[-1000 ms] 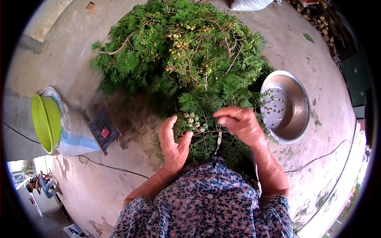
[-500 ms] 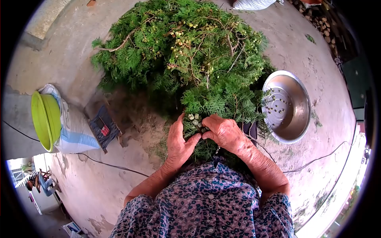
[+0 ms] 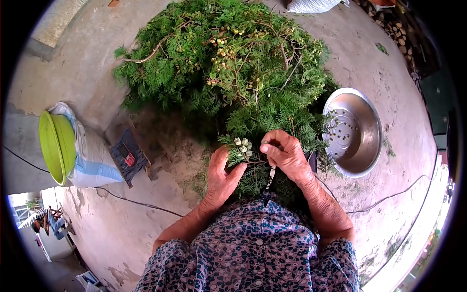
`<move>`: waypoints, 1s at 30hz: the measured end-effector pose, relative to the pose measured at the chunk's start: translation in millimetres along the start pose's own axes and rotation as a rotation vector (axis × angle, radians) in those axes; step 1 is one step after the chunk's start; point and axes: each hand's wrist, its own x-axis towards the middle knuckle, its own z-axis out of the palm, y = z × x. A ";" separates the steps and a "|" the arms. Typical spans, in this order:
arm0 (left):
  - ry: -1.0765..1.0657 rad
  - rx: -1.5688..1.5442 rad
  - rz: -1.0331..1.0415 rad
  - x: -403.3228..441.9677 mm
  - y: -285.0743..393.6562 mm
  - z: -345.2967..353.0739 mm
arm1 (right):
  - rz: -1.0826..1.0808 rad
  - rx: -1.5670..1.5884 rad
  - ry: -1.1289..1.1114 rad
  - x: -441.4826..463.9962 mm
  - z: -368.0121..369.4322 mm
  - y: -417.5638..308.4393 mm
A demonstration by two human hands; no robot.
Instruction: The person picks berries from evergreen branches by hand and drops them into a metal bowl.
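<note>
A green conifer sprig (image 3: 232,155) bearing a cluster of pale green cones (image 3: 243,146) lies before my body. My left hand (image 3: 220,177) curls about the sprig from the left, its thumb against the twig below the cones. Just right of the cluster, and apart from it, my right hand (image 3: 288,155) is closed in a pinch; whatever its fingertips hold is hidden. Beyond both hands rises a large heap of conifer branches (image 3: 194,63) with more small cones. At the right stands a metal basin (image 3: 370,141) with several small green cones on its bottom.
To the left, a yellow-green tub (image 3: 62,146) leans against a white and blue sack (image 3: 97,165). Near it is a low stool (image 3: 125,155) with a device on top. A dark cable (image 3: 141,205) crosses the floor. Stacked firewood (image 3: 394,34) and another person (image 3: 51,224) are farther off.
My right hand has drawn away from the cone cluster to the right, its fingers pinched. The cones now show more fully. My left hand has hardly moved.
</note>
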 end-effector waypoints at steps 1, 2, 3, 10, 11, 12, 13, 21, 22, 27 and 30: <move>0.034 -0.021 0.030 1.2 3.4 0.5 | 0.230 0.272 -0.033 -0.6 -1.8 -4.7; 0.034 -0.021 0.030 2.0 5.2 0.4 | 0.230 0.272 -0.033 -0.8 -2.6 -9.4; 0.057 -0.052 0.010 3.6 6.7 0.4 | 0.279 0.318 -0.039 -0.4 -3.5 -14.5; 0.115 -0.165 0.015 17.0 15.1 8.6 | 0.010 -0.244 -0.051 0.8 11.8 -7.4; 0.109 -0.160 0.036 18.5 17.0 9.3 | -0.108 -0.338 -0.025 1.4 13.7 -6.4; 0.105 -0.160 0.037 18.7 17.1 9.4 | -0.106 -0.337 -0.020 1.5 15.4 -6.8; 0.101 -0.086 0.043 18.4 16.7 8.8 | -0.095 -0.355 -0.009 1.5 17.1 -7.4; 0.026 -0.093 0.006 22.6 19.1 5.9 | 0.132 -0.056 -0.034 2.7 14.9 -12.9; 0.013 -0.227 -0.045 23.7 23.1 7.2 | 0.131 -0.054 -0.033 3.2 14.1 -11.6; -0.063 -0.511 -0.164 34.9 21.7 12.0 | 0.285 0.360 0.029 4.5 5.2 -12.3; -0.111 -0.706 -0.275 45.3 37.8 11.4 | 0.298 0.733 0.090 5.9 -6.0 -11.4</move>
